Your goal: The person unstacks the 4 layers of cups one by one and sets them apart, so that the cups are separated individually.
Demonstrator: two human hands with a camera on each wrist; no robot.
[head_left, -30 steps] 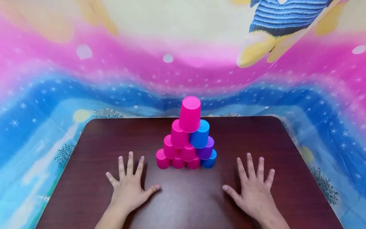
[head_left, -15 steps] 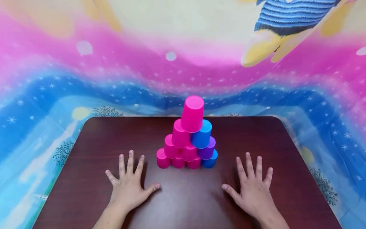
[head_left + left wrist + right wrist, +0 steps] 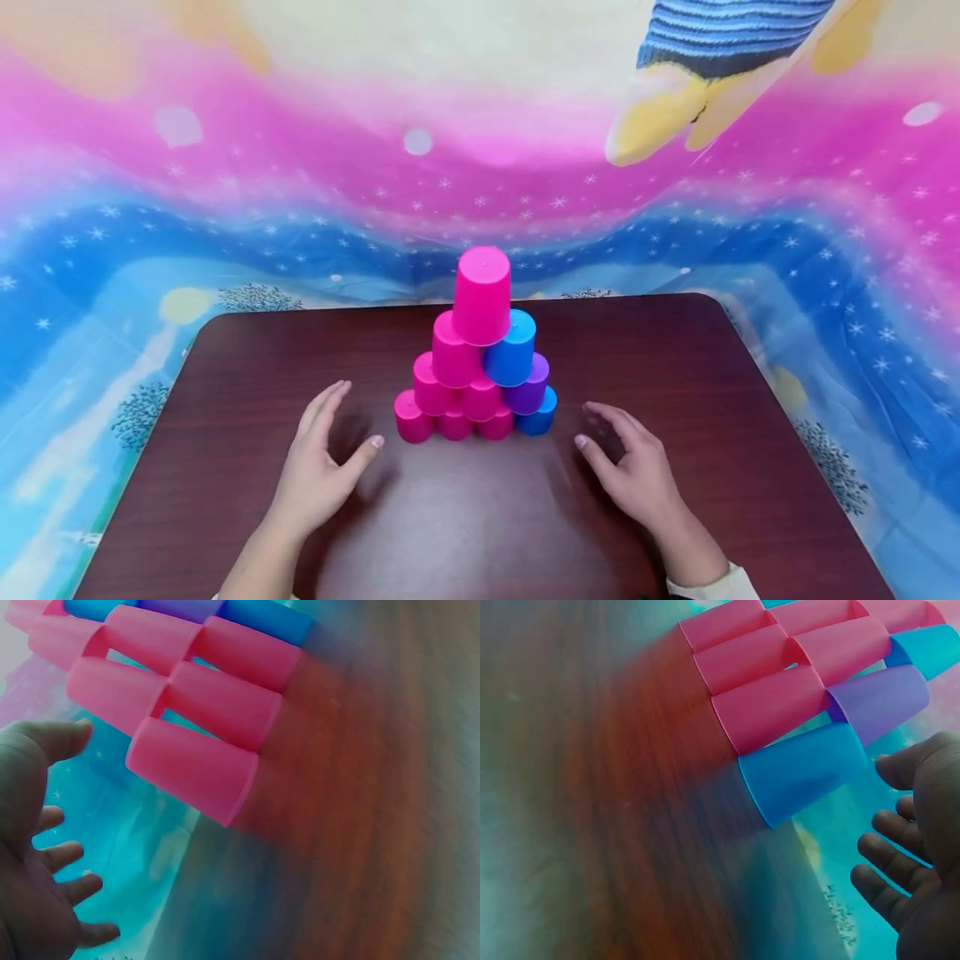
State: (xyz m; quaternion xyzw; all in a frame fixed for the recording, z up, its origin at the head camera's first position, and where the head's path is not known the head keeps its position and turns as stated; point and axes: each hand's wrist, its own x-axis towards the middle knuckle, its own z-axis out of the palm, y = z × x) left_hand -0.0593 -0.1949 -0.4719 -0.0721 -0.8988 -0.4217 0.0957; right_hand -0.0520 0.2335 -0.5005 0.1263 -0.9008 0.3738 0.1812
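A pyramid of upside-down plastic cups stands on the dark wooden table, one pink cup (image 3: 482, 300) at its peak. Below the peak sit a pink cup and a blue cup (image 3: 510, 350). The third row has two pink cups and a purple cup (image 3: 527, 386) at its right. Along the bottom run three pink cups and a blue cup (image 3: 804, 774). My left hand (image 3: 315, 467) is raised left of the stack, thumb and fingers spread apart, touching no cup. To the right, my right hand (image 3: 633, 471) mirrors it, palm turned inward, also apart from the cups.
The brown table (image 3: 480, 533) has rounded far corners. Behind and around it hangs a printed cloth backdrop (image 3: 315, 167) in pink, blue and cream, close to the table's far edge.
Both hands have lifted from lying flat, palms down, and turned palms inward beside the pyramid. The head view has shifted slightly. The cups stay stacked as before.
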